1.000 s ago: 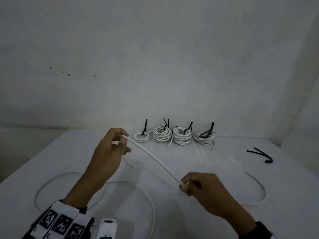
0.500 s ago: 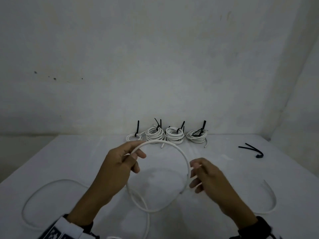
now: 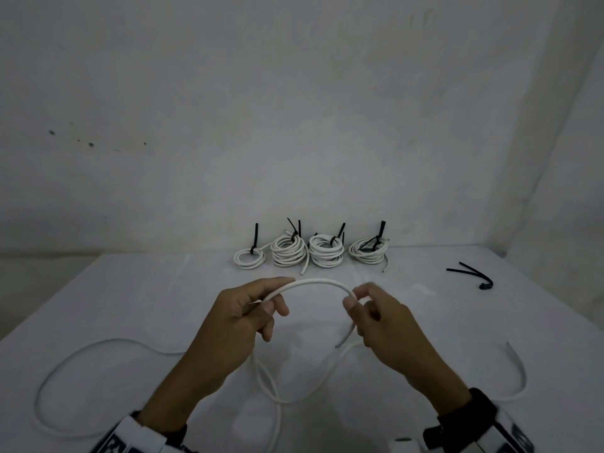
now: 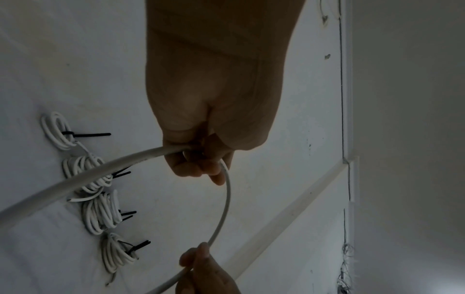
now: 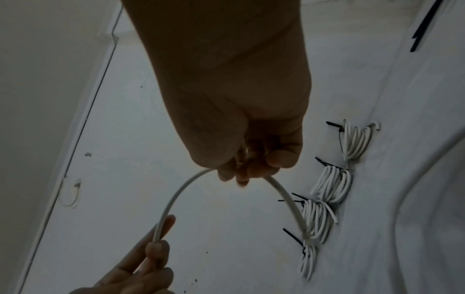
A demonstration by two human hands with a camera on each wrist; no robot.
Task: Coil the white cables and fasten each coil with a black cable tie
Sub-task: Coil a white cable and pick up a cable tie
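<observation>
A loose white cable [image 3: 315, 282] arches between my two hands above the table, and its slack [image 3: 98, 346] trails in wide loops over the white table. My left hand [image 3: 258, 305] pinches one end of the arch between thumb and fingers; the left wrist view shows the cable [image 4: 227, 199] leaving those fingers. My right hand [image 3: 354, 302] pinches the other end, and the cable [image 5: 176, 199] curves away from it in the right wrist view. Several finished coils [image 3: 325, 255] with black ties stand in a row at the table's far edge.
Loose black cable ties [image 3: 472, 276] lie at the far right of the table. The white wall [image 3: 294, 109] rises right behind the coils. A further stretch of white cable [image 3: 519, 374] curls at the right front.
My hands have come closer together and level, so the straight stretch of cable bent first into a large loop and now into a tight arch.
</observation>
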